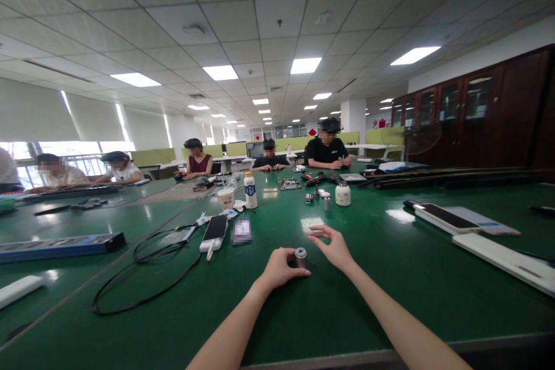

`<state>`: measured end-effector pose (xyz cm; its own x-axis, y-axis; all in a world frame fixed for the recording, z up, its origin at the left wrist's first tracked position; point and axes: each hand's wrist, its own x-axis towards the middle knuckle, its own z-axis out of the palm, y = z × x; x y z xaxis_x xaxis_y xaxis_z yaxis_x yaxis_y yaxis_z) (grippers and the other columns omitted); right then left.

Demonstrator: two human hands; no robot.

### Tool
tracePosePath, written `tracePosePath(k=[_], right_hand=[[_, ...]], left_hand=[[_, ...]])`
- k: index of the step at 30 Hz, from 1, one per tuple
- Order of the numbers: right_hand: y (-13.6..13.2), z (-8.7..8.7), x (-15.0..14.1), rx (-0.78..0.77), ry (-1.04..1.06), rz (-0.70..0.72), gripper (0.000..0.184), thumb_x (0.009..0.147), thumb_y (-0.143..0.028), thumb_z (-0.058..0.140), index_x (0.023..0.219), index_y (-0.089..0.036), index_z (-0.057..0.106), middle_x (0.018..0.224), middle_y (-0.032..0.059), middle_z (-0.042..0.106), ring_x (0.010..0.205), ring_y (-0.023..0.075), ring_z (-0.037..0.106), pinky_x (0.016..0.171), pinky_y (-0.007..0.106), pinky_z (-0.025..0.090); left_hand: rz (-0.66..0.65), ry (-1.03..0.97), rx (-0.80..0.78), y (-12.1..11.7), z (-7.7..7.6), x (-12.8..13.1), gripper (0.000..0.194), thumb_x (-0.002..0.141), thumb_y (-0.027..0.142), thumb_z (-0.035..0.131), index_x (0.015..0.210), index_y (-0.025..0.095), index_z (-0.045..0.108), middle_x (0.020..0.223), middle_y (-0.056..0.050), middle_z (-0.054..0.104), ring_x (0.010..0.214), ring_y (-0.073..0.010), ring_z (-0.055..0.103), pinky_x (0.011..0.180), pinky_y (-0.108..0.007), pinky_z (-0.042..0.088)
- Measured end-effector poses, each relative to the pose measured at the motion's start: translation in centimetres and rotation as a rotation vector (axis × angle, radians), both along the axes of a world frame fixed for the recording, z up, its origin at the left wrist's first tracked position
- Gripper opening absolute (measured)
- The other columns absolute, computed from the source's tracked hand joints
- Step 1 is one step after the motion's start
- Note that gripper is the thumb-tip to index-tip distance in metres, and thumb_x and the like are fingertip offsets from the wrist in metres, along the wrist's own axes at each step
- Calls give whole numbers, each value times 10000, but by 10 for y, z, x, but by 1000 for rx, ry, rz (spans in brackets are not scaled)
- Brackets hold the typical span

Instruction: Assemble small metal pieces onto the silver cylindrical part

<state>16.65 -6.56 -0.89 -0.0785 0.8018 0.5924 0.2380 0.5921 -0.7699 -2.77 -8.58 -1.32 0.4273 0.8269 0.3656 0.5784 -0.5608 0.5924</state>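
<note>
A small grey metal cylinder (pixel 300 258) stands upright on the green table, with some detail on its round top. My left hand (pixel 280 269) is wrapped round it from the left, thumb in front and fingers behind. Just right of the cylinder and a little farther off, my right hand (pixel 333 247) hovers with curved fingers pointing left. A gap shows between its thumb and forefinger, and I see nothing in it. Farther back stands a similar metal cylinder (pixel 327 203), beside a white round jar (pixel 343 195).
Left of my hands lie a phone on a white power bank (pixel 213 235) and a looped black cable (pixel 143 307). A bottle (pixel 250 191) and a cup (pixel 226 198) stand behind. White devices (pixel 505 260) lie at right. Several people sit round the table (pixel 329 324); a circuit board (pixel 289 184) lies far back.
</note>
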Motion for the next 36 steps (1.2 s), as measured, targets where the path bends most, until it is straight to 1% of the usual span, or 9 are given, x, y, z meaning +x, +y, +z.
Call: tracePosePath(k=[3, 7, 17, 23, 25, 30, 32, 34, 36], right_hand=[[-15, 7, -13, 34, -31, 95, 237, 768, -321, 622, 955, -177, 640, 909, 68, 714, 887, 209, 668, 889, 387, 482], [-22, 7, -20, 27, -102, 150, 192, 787, -297, 597, 921, -174, 655, 901, 58, 707, 848, 190, 667, 836, 355, 509], [-20, 3, -24, 87, -99, 79, 128, 798, -253, 572, 843, -181, 668, 826, 37, 697, 791, 173, 653, 772, 312, 508], [-23, 3, -26, 64, -130, 112, 119, 782, -264, 590, 826, -183, 666, 834, 34, 700, 801, 179, 657, 778, 313, 502], [-24, 4, -26, 56, -124, 89, 139, 777, -283, 600, 863, -186, 652, 805, 31, 699, 774, 182, 663, 767, 314, 501], [-23, 8, -21, 49, -6, -111, 197, 809, -331, 560, 935, -180, 571, 552, -23, 624, 617, 179, 656, 767, 344, 484], [-23, 9, -19, 67, 5, -114, 222, 787, -318, 587, 961, -184, 554, 647, -3, 665, 704, 186, 670, 820, 355, 469], [-23, 8, -18, 74, -25, -44, 288, 742, -294, 636, 995, -187, 551, 787, 27, 696, 809, 196, 670, 847, 357, 464], [-22, 6, -20, 62, -82, 39, 300, 716, -272, 657, 992, -188, 572, 826, 37, 701, 831, 200, 668, 838, 355, 474]], left_hand=[[-7, 6, 4, 0, -1, 0, 402, 586, 509, 720, 769, 151, 705, 728, -11, 679, 715, -182, 594, 654, -233, 400], [6, 21, 9, 1, -2, 0, 411, 586, 524, 714, 748, 146, 702, 694, -8, 666, 676, -169, 587, 621, -225, 381], [15, 57, 48, 2, -2, 0, 407, 594, 530, 708, 710, 140, 686, 657, 1, 643, 648, -155, 569, 583, -216, 357], [14, 63, 35, 2, -3, 0, 410, 601, 530, 707, 726, 140, 691, 658, -1, 641, 631, -141, 556, 580, -214, 344], [14, 60, 35, 2, -3, 0, 403, 600, 527, 710, 729, 145, 695, 670, -1, 645, 649, -143, 560, 595, -215, 346], [-18, 60, 26, 1, 0, 1, 388, 621, 516, 701, 772, 159, 703, 703, 4, 656, 679, -144, 564, 616, -215, 352], [-25, 65, 23, 1, 0, 1, 390, 634, 518, 689, 767, 152, 700, 704, 1, 657, 676, -145, 565, 616, -215, 356], [-13, 77, 26, 1, -1, 0, 408, 633, 530, 683, 753, 140, 695, 699, -7, 655, 665, -146, 564, 609, -216, 357], [10, 89, 30, 2, -2, 0, 428, 625, 545, 680, 740, 133, 690, 688, -14, 651, 649, -148, 559, 600, -219, 356]])
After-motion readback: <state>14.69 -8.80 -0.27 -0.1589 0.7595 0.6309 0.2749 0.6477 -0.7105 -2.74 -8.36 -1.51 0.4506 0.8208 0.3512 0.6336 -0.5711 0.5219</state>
